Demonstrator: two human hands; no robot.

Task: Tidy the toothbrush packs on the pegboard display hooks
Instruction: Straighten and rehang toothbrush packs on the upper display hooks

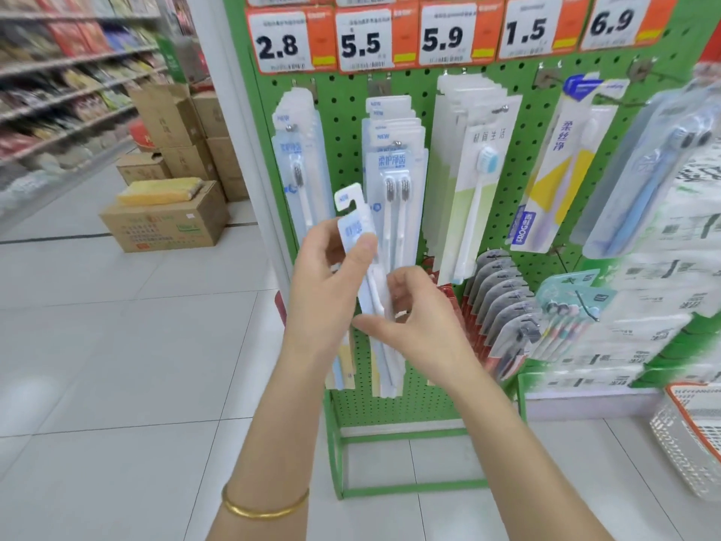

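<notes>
Loose pack: a slim single-toothbrush pack (372, 290), off the hooks, held upright with a slight tilt in front of the pegboard's lower half, its open hang tab at the top.
Left hand: the left hand (327, 283) pinches the pack's upper part between thumb and fingers, just below the tab.
Right hand: the right hand (425, 318) has its fingers curled round the pack's lower end, with the thumb along the bottom edge.
Pegboard: a green pegboard (351, 91) stands just beyond the hands.
Likely home: the leftmost hook (289, 128), under the 2.8 price tag (279, 44), carries single-brush packs (296, 169) that look like this one. The hook to its right holds twin-brush packs (394, 169).
Doing it well: probably lift the pack, face its print outward, steady the lower end, then slide the tab's slot over the hook tip and push it back flush with the row.
Risk: the tab looks thin and may bend or miss the tip.
Surroundings: cardboard boxes (164, 224) sit on the floor at far left, and a basket (690, 435) sits at near right.
</notes>
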